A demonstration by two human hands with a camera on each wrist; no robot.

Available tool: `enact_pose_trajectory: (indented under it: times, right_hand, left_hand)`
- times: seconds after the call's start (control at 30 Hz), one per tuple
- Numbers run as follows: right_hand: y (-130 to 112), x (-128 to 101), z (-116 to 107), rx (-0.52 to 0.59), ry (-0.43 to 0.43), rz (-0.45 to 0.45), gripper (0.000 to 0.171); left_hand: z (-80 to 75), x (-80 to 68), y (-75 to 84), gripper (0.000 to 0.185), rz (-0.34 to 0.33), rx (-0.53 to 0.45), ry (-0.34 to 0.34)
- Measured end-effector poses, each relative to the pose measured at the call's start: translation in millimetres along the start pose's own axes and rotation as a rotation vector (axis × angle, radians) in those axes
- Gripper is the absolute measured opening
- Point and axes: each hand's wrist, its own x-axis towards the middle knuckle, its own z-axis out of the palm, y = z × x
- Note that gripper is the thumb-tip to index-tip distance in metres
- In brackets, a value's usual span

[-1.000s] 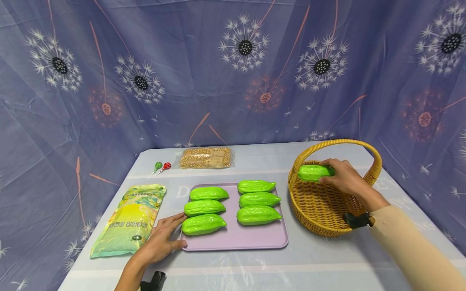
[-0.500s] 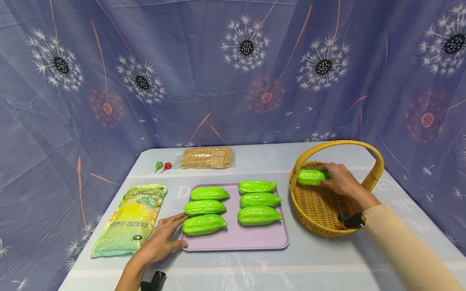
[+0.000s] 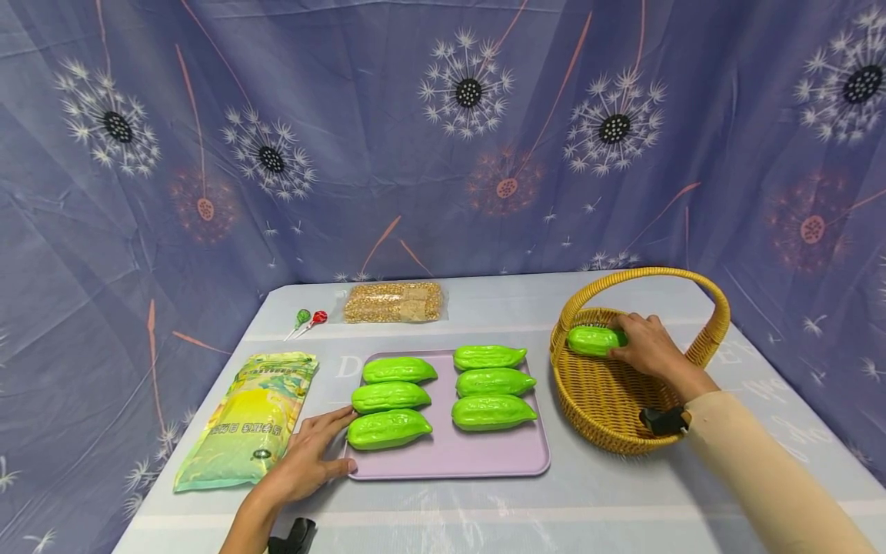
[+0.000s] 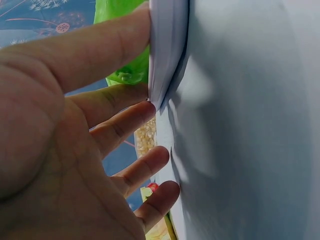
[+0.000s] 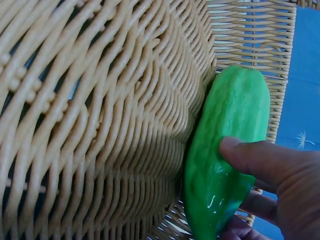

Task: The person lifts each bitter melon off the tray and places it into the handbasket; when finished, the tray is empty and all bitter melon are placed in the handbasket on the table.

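Note:
My right hand [image 3: 648, 348] grips a green bitter melon [image 3: 594, 341] inside the wicker basket [image 3: 574, 400], by its back wall. In the right wrist view the bitter melon [image 5: 225, 135] lies against the woven bottom, thumb on top and fingers at the far side. Several more bitter melons lie in two columns on a lilac tray [image 3: 477, 458]; one of the left column is the nearest bitter melon [image 3: 389, 429]. My left hand [image 3: 309, 458] touches the tray's left front corner with fingers spread. The left wrist view shows thumb and fingertips at the tray rim [image 4: 162, 55].
A yellow-green printed bag [image 3: 249, 423] lies left of the tray. Behind it are a green lollipop [image 3: 302, 316], a red lollipop [image 3: 318, 317] and a clear pack of corn kernels [image 3: 393, 302]. The basket's handle [image 3: 647, 273] arches above the right hand. A patterned curtain [image 3: 388, 154] hangs behind the table.
My right hand has lowered the bitter melon deeper into the basket, against the back wall, and shifted slightly. The left hand stays at the tray corner.

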Motion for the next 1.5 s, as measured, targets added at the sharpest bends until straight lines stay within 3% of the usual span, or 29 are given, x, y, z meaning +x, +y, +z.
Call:
enact_pose_trajectory:
  times: [0.37, 0.73, 1.5]
  right_hand:
    - [-4, -1, 3, -0.11, 0.047, 0.05, 0.045]
    - [-6, -1, 3, -0.128, 0.054, 0.079, 0.047]
    - [-8, 0, -11, -0.053, -0.021, 0.108, 0.053]
  left_hand:
    - [-1.8, -0.6, 2.5, 0.07, 0.005, 0.008, 0.024]
    - [-1.3, -1.5, 2.0, 0.07, -0.007, 0.001, 0.014]
    - [-0.3, -0.4, 0.9, 0.07, -0.008, 0.013, 0.006]
